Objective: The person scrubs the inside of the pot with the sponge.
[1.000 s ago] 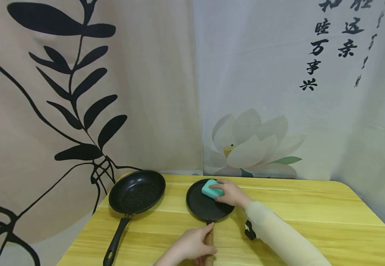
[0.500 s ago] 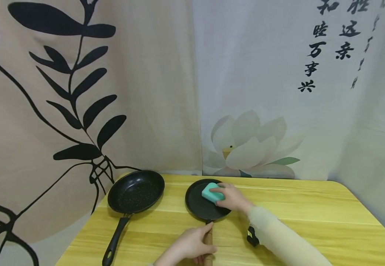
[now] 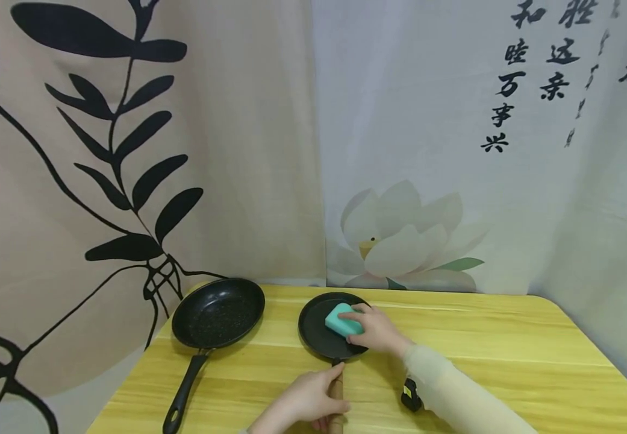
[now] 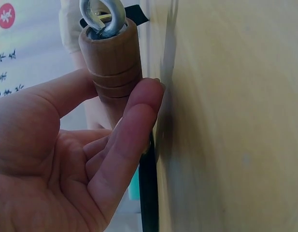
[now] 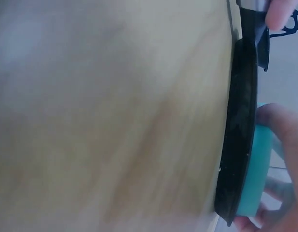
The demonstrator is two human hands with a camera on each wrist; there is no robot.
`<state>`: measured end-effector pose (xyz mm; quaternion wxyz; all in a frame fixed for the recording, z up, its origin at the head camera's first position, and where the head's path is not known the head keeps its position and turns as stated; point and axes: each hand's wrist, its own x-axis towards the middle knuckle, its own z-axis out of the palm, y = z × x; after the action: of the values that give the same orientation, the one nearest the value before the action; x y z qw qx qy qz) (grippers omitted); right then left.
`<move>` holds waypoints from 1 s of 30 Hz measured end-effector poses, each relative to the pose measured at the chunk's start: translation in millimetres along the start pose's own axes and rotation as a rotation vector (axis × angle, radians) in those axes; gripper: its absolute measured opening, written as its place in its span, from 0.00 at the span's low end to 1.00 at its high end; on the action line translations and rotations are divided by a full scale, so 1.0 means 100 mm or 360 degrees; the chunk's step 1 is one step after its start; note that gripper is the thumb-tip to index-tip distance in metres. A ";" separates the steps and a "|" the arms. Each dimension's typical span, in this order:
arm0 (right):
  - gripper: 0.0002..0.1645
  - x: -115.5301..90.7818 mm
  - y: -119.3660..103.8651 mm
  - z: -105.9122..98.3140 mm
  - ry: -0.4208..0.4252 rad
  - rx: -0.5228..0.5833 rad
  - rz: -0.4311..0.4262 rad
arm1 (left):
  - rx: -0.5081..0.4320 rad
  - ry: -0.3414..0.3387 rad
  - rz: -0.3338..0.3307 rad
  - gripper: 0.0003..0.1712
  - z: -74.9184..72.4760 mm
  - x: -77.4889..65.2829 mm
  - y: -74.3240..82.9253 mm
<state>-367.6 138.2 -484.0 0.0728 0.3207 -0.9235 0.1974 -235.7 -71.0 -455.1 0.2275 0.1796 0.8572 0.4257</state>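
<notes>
A small flat black pan lies on the table with its wooden handle toward the person. My left hand grips that handle, thumb along one side and fingers curled on the other. Inside the pan sits a teal sponge, which my right hand holds by its edges and presses against the pan's surface. In the right wrist view the sponge lies flat on the pan, with fingers bent over its sides. A metal ring shows at the handle's end.
A larger black frying pan rests at the left of the wooden table, its handle pointing to the front. A black strap device is at the right sleeve. Behind the table hangs a printed curtain.
The sponge and my right hand have shifted slightly down and left across the view. Both pans also appear a little farther left as the head view turns; the left hand keeps its hold.
</notes>
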 end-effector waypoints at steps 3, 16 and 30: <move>0.30 -0.02 -0.03 0.01 0.0002 -0.0004 0.0014 | 0.0004 0.0001 0.0005 0.42 0.00 -0.01 0.00; 0.31 -0.13 -0.15 0.02 0.0011 -0.0018 0.0037 | 0.0005 -0.0045 0.0030 0.41 0.01 -0.01 -0.04; 0.31 -0.14 -0.18 0.02 0.0001 0.0007 0.0029 | 0.0020 -0.0040 0.0031 0.41 -0.01 -0.01 -0.04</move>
<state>-345.4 132.7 -484.0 0.0706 0.3124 -0.9260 0.2001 -235.6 -74.6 -458.0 0.2330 0.1948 0.8551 0.4201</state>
